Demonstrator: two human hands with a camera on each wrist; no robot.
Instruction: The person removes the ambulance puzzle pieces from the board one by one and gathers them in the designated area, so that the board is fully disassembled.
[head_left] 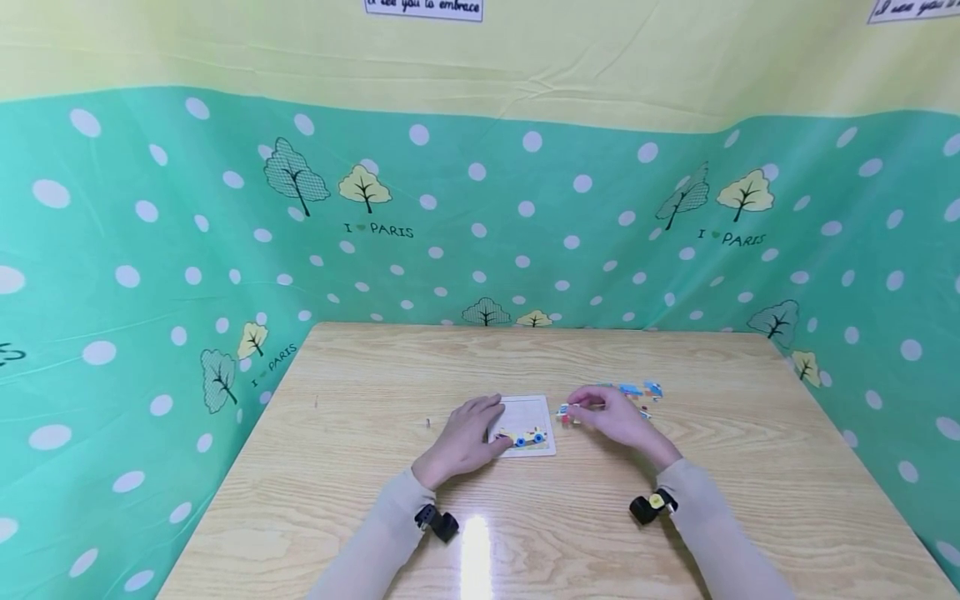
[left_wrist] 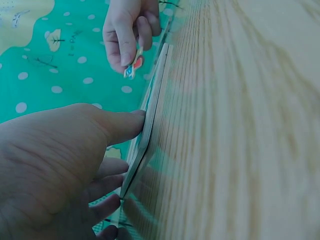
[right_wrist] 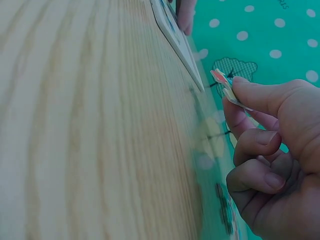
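Observation:
A small square puzzle board (head_left: 528,411) with a pale rim lies on the table, a yellow vehicle picture with blue wheels (head_left: 529,438) filling its lower part. My left hand (head_left: 467,433) rests on the board's left side, thumb over the near edge and fingers spread toward the far corner. In the left wrist view the thumb (left_wrist: 125,125) touches the top of the board's rim (left_wrist: 150,120). Just right of the board, my right hand (head_left: 611,414) pinches a puzzle piece (right_wrist: 223,82) with red, blue and cream parts between thumb and forefinger. Its other fingers are curled in.
Several loose puzzle pieces (head_left: 632,389) lie beyond and right of my right hand, some partly hidden by it. A tiny object (head_left: 428,423) lies left of my left hand. A green polka-dot curtain (head_left: 480,225) hangs behind the wooden table (head_left: 360,500) and along its sides.

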